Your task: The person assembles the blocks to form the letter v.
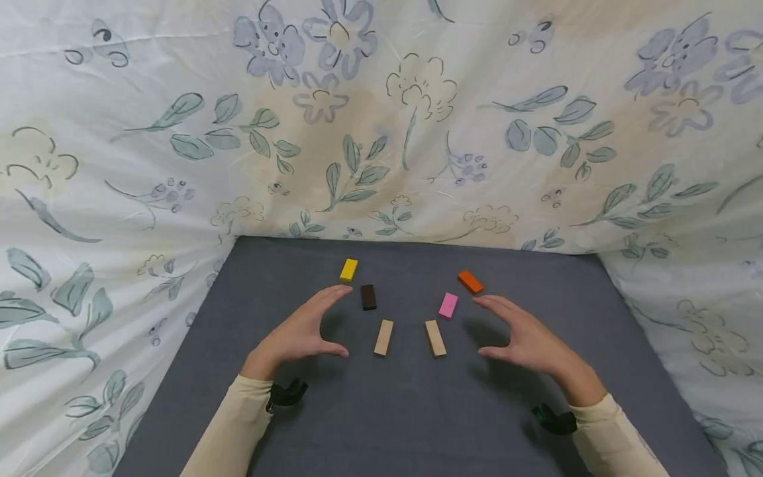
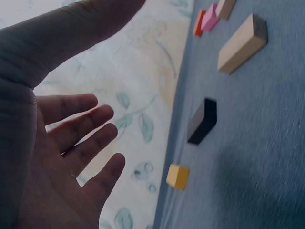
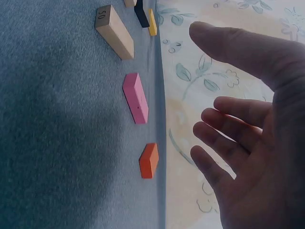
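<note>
Several small wooden blocks lie apart in a rough V on the dark cloth. On the left are a yellow block [image 1: 348,270], a black block [image 1: 368,297] and a plain wood block [image 1: 384,338]. To the right lie an orange block [image 1: 470,282], a pink block [image 1: 448,305] and another plain wood block [image 1: 435,338], which shows printed marks on its end in the right wrist view. My left hand [image 1: 303,328] hovers beside the black and yellow blocks, thumb and fingers spread. Near the orange and pink blocks, my right hand [image 1: 530,338] is likewise spread. Neither hand touches a block.
A dark grey cloth [image 1: 393,417] covers the table. White floral fabric [image 1: 369,132] hangs behind it and along both sides. Each wrist wears a black strap, the left one [image 1: 289,393] and the right one [image 1: 554,420], below light sleeves.
</note>
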{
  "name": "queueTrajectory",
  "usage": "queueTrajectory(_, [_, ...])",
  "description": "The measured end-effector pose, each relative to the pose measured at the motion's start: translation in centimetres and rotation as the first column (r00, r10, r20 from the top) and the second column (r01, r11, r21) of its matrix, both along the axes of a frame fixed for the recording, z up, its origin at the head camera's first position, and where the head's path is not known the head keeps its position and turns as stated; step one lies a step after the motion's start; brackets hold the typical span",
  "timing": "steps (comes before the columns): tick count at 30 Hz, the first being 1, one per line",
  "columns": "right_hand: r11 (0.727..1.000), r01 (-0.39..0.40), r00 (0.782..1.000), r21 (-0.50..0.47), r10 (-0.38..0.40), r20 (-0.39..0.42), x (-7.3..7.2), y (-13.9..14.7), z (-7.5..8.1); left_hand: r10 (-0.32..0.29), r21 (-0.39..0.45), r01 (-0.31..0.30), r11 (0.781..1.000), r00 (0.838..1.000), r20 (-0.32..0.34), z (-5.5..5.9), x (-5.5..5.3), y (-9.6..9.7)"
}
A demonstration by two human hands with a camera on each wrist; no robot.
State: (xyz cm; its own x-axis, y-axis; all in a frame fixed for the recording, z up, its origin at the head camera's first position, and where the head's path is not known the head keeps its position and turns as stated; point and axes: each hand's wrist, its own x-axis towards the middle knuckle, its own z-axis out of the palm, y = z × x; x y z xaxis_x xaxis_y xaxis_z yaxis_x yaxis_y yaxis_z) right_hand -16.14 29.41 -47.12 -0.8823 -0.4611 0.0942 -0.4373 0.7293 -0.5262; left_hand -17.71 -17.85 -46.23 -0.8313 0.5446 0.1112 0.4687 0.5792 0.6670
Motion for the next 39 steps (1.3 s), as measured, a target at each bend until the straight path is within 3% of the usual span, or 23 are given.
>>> queueTrajectory(8, [1.0, -0.026, 0.999, -0.002, 0.027, 0.045, -0.7, -0.9, -0.7, -0.021, -0.009, 0.021, 1.0, 1.0, 0.01, -0.1, 0.0, 1.6])
queueTrajectory(14, [0.998, -0.055, 0.995, -0.019, 0.056, 0.077, -1.0, -1.8, -1.3, -0.083, -0.007, 0.083, 0.997, 0.995, 0.055, -0.1, -0.1, 2.6])
queueTrajectory(24, [0.995, -0.091, 0.993, -0.037, 0.093, 0.076, -1.0, -2.9, -1.3, -0.067, -0.015, 0.068, 0.998, 0.997, 0.046, -0.7, -0.4, 2.9])
queueTrajectory(39, [0.993, -0.109, 0.987, -0.055, 0.114, 0.117, -2.0, -3.8, -2.6, -0.114, 0.002, 0.114, 0.993, 0.986, 0.12, -2.7, -1.4, 3.0])
